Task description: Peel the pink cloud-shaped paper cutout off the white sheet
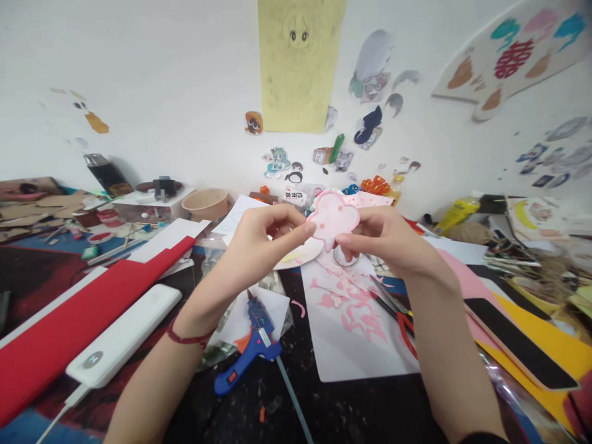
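A pale pink, cloud-shaped cutout [333, 216] with a darker pink border and small reddish spots is held up above the table between my two hands. My left hand [272, 237] pinches its left edge between thumb and fingers. At its lower right edge, my right hand [382, 237] grips it, the fingers partly behind it. Below lies a white sheet [324, 345] scattered with pink paper scraps [356, 305]. Scissors with red and black handles [400, 317] rest by the sheet's right side, partly hidden by my right forearm. A blue hot glue gun [259, 339] lies left of the sheet.
To the left are a white power bank [124, 333] with a cable and a long red strip [87, 314]. A phone [520, 342] lies on coloured paper at right. Behind stand a tape roll [206, 203] and a yellow bottle [457, 213], near the sticker-covered wall.
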`<action>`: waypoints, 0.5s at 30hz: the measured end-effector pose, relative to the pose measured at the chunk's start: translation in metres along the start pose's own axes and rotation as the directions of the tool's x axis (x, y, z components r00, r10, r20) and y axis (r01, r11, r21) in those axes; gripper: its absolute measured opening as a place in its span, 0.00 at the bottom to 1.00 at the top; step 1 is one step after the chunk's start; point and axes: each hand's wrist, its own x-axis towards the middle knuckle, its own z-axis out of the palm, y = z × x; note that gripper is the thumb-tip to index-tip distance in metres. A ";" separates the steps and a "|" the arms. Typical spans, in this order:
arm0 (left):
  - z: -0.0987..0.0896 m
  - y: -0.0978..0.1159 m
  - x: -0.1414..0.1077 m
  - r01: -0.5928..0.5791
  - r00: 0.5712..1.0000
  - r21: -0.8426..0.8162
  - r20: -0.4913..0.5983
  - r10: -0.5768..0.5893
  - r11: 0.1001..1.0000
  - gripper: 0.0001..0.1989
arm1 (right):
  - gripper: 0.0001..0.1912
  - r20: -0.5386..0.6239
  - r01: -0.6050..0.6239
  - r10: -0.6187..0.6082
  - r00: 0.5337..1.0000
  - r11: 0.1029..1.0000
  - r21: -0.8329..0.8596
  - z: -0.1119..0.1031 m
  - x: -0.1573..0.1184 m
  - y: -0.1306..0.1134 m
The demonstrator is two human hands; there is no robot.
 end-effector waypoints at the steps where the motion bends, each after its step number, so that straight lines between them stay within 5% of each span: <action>1: 0.001 0.000 0.000 0.002 1.000 -0.012 -0.010 -0.002 1.000 0.14 | 0.10 -0.008 0.018 -0.018 1.000 1.000 -0.001 0.000 0.001 0.000; 8: 0.002 -0.006 0.003 0.003 1.000 0.032 -0.013 -0.003 0.999 0.12 | 0.17 -0.092 0.108 -0.107 0.990 0.994 0.012 0.001 0.004 0.000; 15: 0.001 -0.040 0.016 -0.047 0.999 0.200 0.012 0.046 0.979 0.13 | 0.20 -0.131 0.059 -0.069 0.989 0.995 -0.076 0.000 0.015 0.013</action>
